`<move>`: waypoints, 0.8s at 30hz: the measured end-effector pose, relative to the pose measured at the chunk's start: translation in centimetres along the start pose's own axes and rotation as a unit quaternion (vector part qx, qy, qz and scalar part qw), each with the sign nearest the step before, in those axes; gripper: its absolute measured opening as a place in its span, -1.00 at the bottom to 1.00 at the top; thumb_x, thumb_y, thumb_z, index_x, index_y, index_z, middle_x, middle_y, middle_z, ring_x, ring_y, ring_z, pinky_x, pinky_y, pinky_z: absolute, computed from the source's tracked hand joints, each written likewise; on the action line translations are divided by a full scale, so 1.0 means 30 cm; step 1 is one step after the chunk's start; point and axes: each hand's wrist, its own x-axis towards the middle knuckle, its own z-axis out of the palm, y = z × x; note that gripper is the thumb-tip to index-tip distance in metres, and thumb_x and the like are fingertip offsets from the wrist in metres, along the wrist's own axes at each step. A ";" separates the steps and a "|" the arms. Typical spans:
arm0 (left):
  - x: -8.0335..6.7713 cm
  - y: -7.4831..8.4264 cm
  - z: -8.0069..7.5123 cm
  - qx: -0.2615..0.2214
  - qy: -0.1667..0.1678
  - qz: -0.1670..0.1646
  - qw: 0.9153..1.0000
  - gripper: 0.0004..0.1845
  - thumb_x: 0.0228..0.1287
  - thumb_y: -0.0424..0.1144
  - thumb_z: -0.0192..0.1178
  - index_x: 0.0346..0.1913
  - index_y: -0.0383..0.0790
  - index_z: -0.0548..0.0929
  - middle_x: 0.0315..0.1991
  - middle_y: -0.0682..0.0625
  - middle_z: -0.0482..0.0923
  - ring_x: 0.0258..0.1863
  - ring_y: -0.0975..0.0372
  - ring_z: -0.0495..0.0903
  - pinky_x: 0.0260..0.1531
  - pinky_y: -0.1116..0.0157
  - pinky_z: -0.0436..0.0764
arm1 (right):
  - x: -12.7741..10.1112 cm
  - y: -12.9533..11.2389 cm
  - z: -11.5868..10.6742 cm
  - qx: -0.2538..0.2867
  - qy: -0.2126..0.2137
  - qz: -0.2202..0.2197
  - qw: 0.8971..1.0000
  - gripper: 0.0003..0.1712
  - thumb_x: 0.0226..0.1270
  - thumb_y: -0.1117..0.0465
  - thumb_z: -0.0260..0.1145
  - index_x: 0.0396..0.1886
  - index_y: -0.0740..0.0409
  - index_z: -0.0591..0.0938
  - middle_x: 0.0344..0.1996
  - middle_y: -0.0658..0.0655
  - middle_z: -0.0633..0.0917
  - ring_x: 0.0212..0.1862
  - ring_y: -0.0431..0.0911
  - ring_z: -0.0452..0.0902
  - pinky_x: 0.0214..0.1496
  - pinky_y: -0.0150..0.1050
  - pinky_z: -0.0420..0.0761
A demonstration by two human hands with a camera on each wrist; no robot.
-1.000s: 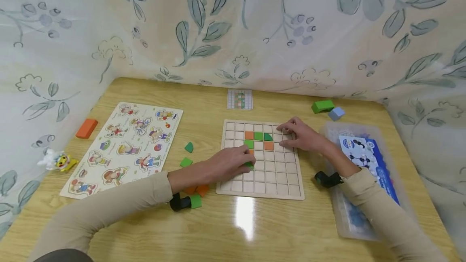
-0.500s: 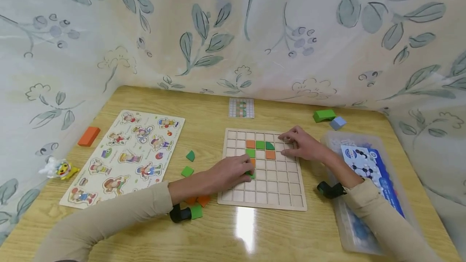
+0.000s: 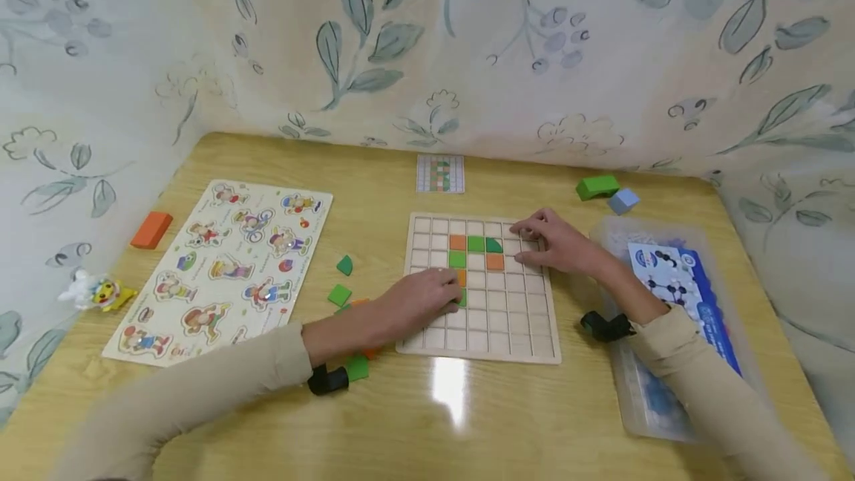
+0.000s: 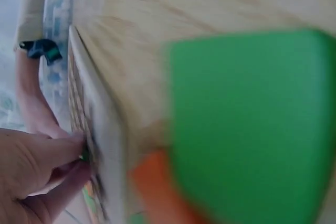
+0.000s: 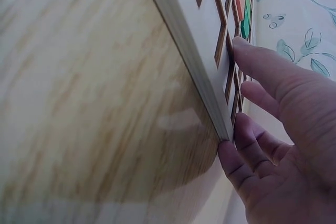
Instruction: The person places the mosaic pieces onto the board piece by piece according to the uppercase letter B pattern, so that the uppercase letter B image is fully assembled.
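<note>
A wooden grid board (image 3: 501, 321) lies mid-table, holding several orange and green tiles. My left hand (image 3: 421, 301) is over its left part, thumb and finger pinching a green tile (image 4: 84, 155) low against the grid. In the head view, part of that green tile (image 3: 463, 298) shows beside the fingertips, below an orange tile (image 3: 462, 278). My right hand (image 3: 557, 243) rests on the board's right edge with its fingers spread. In the right wrist view the thumb touches the grid face, and another finger meets the board's edge.
Loose tiles, including a green one (image 3: 339, 295), lie left of the board, some under the left forearm. A picture puzzle (image 3: 223, 295) is farther left. A pattern card (image 3: 440, 174) lies behind the board, and a plastic box (image 3: 621, 392) stands right.
The head view has shifted. My left fingers have edged slightly left, so more of the green tile beside them shows. My right hand stays at the board's right edge.
</note>
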 end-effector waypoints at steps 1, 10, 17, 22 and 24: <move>0.010 -0.003 -0.016 0.018 -0.005 0.002 1.000 -0.88 0.34 -0.22 0.21 -0.35 -0.16 0.66 -0.30 0.03 0.54 -0.36 0.28 0.50 -0.30 0.43 0.55 | 0.005 -0.003 -0.014 -0.001 0.006 0.000 1.000 -0.41 0.30 0.08 0.36 0.27 0.16 0.48 0.00 0.25 0.35 0.10 0.12 0.42 0.07 0.01 0.41; -0.061 -0.084 -0.105 -0.019 -0.026 -0.028 0.999 -0.88 0.34 -0.21 0.22 -0.18 -0.13 0.71 -0.23 0.04 0.59 -0.32 0.29 0.55 -0.28 0.39 0.58 | 0.010 -0.006 -0.002 0.002 0.007 -0.018 1.000 -0.42 0.29 0.10 0.37 0.25 0.19 0.50 0.02 0.27 0.36 0.10 0.13 0.44 0.09 0.00 0.42; -0.255 -0.245 -0.180 -0.089 0.021 -0.109 0.990 -0.78 0.26 -0.20 0.30 -0.06 -0.16 0.71 -0.14 -0.02 0.63 -0.26 0.20 0.61 -0.30 0.30 0.58 | 0.003 -0.013 0.012 0.010 0.011 -0.015 1.000 -0.43 0.28 0.12 0.38 0.25 0.16 0.50 0.01 0.24 0.36 0.10 0.11 0.45 0.09 0.01 0.42; -0.354 -0.326 -0.201 -0.138 0.034 -0.145 0.979 -0.74 0.23 -0.23 0.32 -0.03 -0.17 0.70 -0.11 -0.05 0.63 -0.22 0.14 0.62 -0.27 0.24 0.61 | -0.003 -0.006 0.015 0.007 0.009 -0.006 1.000 -0.42 0.27 0.10 0.38 0.25 0.15 0.50 0.00 0.24 0.36 0.10 0.10 0.44 0.09 -0.01 0.43; -0.374 -0.340 -0.207 -0.166 0.035 -0.145 0.975 -0.72 0.24 -0.23 0.32 0.00 -0.18 0.68 -0.09 -0.05 0.62 -0.15 0.13 0.64 -0.21 0.20 0.63 | -0.009 -0.003 0.014 0.006 0.010 0.002 1.000 -0.42 0.27 0.08 0.38 0.26 0.15 0.50 0.00 0.24 0.37 0.11 0.12 0.44 0.11 0.02 0.44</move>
